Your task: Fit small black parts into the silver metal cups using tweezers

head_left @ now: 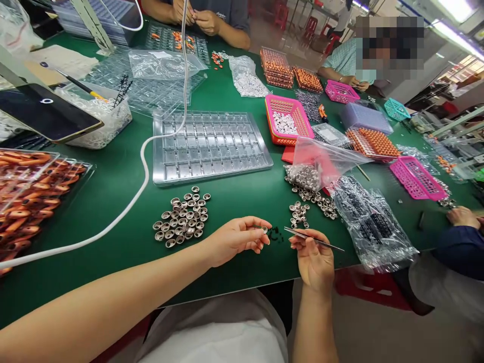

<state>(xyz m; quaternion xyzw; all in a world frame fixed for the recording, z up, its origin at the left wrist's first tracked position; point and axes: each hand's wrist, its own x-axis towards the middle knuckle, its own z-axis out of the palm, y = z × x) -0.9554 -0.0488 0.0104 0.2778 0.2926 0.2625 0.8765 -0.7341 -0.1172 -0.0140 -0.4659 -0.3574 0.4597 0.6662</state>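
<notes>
Between thumb and fingers, my left hand [242,237] pinches a small silver metal ring [264,230]. My right hand [313,254] grips a pair of tweezers [313,239], whose tips point left toward that ring without touching it. Tiny black parts [277,234] lie on the green table between my hands. Left of my left hand is a loose pile of silver metal rings [181,217]. More such rings [299,214] are scattered just beyond my right hand, next to a clear bag of them [304,176].
An empty clear compartment tray [212,146] lies ahead, with a white cable [145,161] crossing its left side. A phone [47,108] hangs at the left above orange parts [34,191]. Pink baskets [289,118] and a bag of black parts [372,222] lie right. Co-workers sit around the table.
</notes>
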